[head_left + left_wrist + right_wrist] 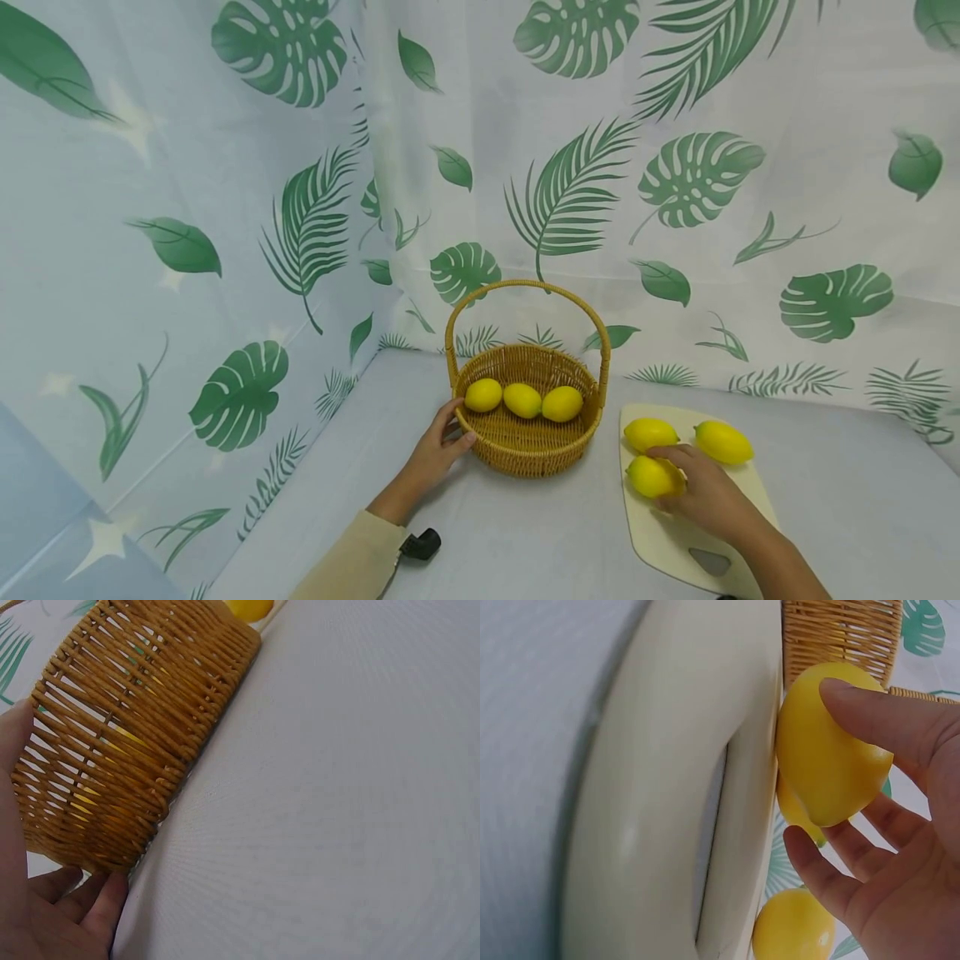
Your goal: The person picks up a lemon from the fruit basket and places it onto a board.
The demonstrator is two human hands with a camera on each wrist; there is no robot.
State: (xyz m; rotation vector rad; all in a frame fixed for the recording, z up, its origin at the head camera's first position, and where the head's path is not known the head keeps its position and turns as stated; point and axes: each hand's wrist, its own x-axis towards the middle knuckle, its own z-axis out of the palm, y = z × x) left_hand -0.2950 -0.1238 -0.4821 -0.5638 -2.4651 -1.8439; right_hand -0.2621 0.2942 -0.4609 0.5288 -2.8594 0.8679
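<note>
Leaf-print backdrop, grey table [525,533]: right hand [705,496] curls thumb and fingers around the nearest lemon [651,477] on the board [667,542] — likely light, rigid, smooth-skinned, best gripped across its middle — while left hand [435,450], fingers relaxed, steadies the basket [528,437].

basket [135,727] cut off by left wrist frame; its lemons mostly hidden behind weave; cutting board [675,787] near edge blurred, cropped
</note>
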